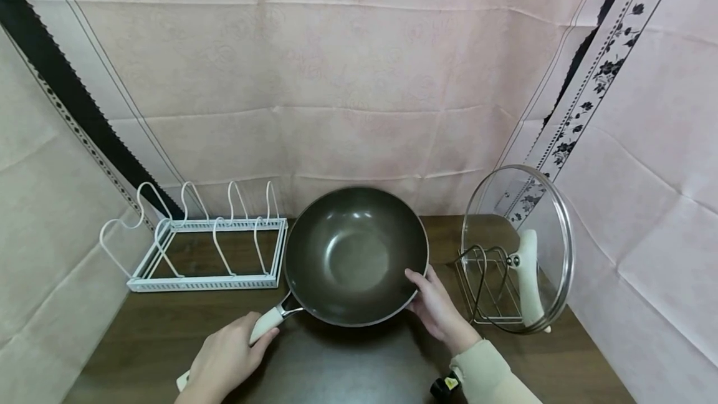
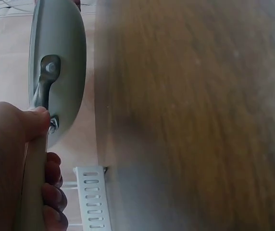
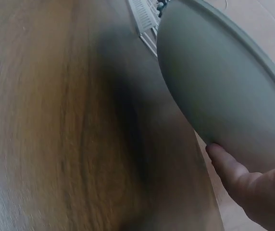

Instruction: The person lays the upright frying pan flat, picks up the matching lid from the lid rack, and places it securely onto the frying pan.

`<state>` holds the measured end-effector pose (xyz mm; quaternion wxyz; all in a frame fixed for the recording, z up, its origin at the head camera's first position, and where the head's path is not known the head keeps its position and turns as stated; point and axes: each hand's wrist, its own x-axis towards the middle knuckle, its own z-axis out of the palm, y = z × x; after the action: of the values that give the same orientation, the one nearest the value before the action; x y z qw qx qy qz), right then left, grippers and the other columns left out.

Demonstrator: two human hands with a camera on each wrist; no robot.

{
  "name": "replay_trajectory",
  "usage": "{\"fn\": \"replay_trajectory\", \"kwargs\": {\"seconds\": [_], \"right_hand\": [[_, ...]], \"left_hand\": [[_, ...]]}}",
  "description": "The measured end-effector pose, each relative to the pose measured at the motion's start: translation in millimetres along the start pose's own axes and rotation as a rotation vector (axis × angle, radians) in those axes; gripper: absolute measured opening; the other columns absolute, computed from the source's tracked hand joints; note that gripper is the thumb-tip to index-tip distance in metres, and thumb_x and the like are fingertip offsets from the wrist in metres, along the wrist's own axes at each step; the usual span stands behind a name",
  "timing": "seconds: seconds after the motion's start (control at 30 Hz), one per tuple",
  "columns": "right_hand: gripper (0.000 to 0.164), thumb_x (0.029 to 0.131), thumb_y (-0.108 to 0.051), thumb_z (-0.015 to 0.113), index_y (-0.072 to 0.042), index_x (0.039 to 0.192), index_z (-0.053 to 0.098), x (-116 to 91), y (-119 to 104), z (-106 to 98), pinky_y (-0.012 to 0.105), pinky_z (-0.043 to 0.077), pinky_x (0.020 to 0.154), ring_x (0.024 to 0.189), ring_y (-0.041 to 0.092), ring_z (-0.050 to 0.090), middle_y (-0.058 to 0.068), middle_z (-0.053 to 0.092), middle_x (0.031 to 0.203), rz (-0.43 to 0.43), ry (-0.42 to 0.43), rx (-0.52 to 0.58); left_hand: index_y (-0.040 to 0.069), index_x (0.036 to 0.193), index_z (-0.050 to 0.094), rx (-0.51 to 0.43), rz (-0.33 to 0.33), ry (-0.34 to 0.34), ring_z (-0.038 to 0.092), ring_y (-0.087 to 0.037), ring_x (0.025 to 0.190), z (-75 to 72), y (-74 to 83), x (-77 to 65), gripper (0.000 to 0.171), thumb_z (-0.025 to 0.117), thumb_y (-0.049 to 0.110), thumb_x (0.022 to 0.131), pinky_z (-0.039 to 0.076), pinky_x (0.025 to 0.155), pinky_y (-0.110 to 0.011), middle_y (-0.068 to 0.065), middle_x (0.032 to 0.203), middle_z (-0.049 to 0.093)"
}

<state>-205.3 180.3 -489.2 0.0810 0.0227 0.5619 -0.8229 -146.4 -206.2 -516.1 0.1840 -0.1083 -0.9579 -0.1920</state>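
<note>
A deep frying pan (image 1: 356, 260) with a dark inside, a pale green outside and a light handle (image 2: 33, 187) is raised above the table between both hands. My left hand (image 1: 227, 354) grips the handle, with the fingers wrapped round it and the thumb lying along it near the metal bracket. At the pan's right side my right hand (image 1: 439, 310) holds the rim. Its thumb lies over the edge on the inside, and fingers press the pale outer wall (image 3: 224, 91) from below. In the left wrist view, wall shows between the pan's underside and the table.
A white dish rack (image 1: 207, 282) with upright loops stands at the back left, close to the pan. On the right, a glass lid (image 1: 518, 170) with a pale handle stands upright in a small wire rack (image 1: 493, 320). Cloth-covered walls enclose the wooden table (image 1: 348, 366).
</note>
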Motion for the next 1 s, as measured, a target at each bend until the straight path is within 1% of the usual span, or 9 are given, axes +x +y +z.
{"fn": "replay_trajectory", "kwargs": {"seconds": [0.13,0.23,0.4,0.5,0.7,0.77,0.9,0.93,1.0], "right_hand": [[0.057,0.095,-0.031,0.06,-0.006,0.14,0.034,0.7,-5.0,-6.4,0.044,0.049,0.083,0.104,0.028,0.06,0.021,0.054,0.124,0.007,0.045,-0.007],[0.054,0.095,-0.032,0.06,-0.002,0.135,0.039,1.0,-8.5,-11.9,0.04,0.049,0.08,0.099,0.027,0.062,0.019,0.057,0.119,0.013,0.069,-0.025],[0.051,0.096,-0.03,0.059,-0.004,0.135,0.039,0.5,-12.3,-19.2,0.04,0.048,0.081,0.103,0.03,0.059,0.021,0.054,0.124,0.034,0.068,-0.026],[0.052,0.096,-0.031,0.059,-0.005,0.136,0.038,0.3,-13.8,-21.7,0.041,0.048,0.082,0.105,0.031,0.058,0.021,0.053,0.125,0.042,0.064,-0.034],[0.056,0.095,-0.029,0.06,-0.004,0.138,0.033,1.3,-16.1,-26.5,0.043,0.048,0.083,0.101,0.028,0.061,0.018,0.057,0.121,0.053,0.081,-0.049],[0.059,0.094,-0.028,0.06,-0.004,0.14,0.031,1.6,-16.7,-28.9,0.042,0.048,0.084,0.1,0.027,0.062,0.017,0.058,0.121,0.062,0.083,-0.061],[0.059,0.095,-0.027,0.059,-0.005,0.141,0.03,2.0,-16.5,-33.1,0.041,0.048,0.084,0.102,0.027,0.062,0.017,0.055,0.125,0.079,0.077,-0.093],[0.059,0.095,-0.027,0.059,-0.005,0.142,0.03,2.2,-16.3,-34.1,0.041,0.048,0.085,0.104,0.028,0.061,0.019,0.054,0.127,0.084,0.074,-0.097],[0.067,0.095,-0.028,0.058,-0.004,0.147,0.024,2.2,-15.7,-36.1,0.041,0.047,0.087,0.11,0.03,0.058,0.022,0.048,0.135,0.095,0.074,-0.11]], "left_hand": [[0.023,0.09,0.063,0.011,0.013,-0.009,0.044,-0.011,0.053,-5.1,-2.3,1.3,0.028,0.072,0.048,0.083,0.038,0.048,-0.039,0.014,0.063,0.045],[0.024,0.087,0.061,0.017,0.028,-0.026,0.045,-0.011,0.054,-7.9,-5.1,2.3,0.027,0.073,0.048,0.082,0.039,0.048,-0.04,0.013,0.064,0.047],[0.028,0.087,0.061,0.011,0.036,-0.063,0.045,-0.008,0.055,-11.5,-8.4,3.2,0.024,0.072,0.049,0.082,0.039,0.049,-0.038,0.016,0.065,0.048],[0.03,0.087,0.061,0.013,0.044,-0.074,0.044,-0.007,0.055,-14.1,-10.1,3.7,0.023,0.072,0.05,0.082,0.039,0.05,-0.036,0.017,0.065,0.047],[0.026,0.085,0.059,0.03,0.117,-0.068,0.039,-0.006,0.054,-19.0,-15.2,5.1,0.026,0.074,0.047,0.081,0.037,0.049,-0.034,0.018,0.063,0.04],[0.027,0.082,0.057,0.035,0.142,-0.068,0.038,-0.005,0.054,-20.1,-16.9,6.1,0.026,0.074,0.047,0.081,0.036,0.048,-0.033,0.019,0.062,0.036],[0.028,0.079,0.053,0.039,0.174,-0.075,0.035,-0.004,0.053,-21.4,-19.6,7.5,0.029,0.075,0.047,0.081,0.034,0.048,-0.031,0.02,0.061,0.033],[0.029,0.078,0.052,0.04,0.178,-0.079,0.035,-0.004,0.053,-21.7,-20.0,7.6,0.029,0.075,0.048,0.081,0.034,0.048,-0.031,0.02,0.061,0.032],[0.029,0.078,0.052,0.044,0.187,-0.086,0.035,-0.003,0.053,-22.4,-20.5,7.6,0.029,0.074,0.048,0.081,0.034,0.048,-0.031,0.02,0.061,0.031]]}}
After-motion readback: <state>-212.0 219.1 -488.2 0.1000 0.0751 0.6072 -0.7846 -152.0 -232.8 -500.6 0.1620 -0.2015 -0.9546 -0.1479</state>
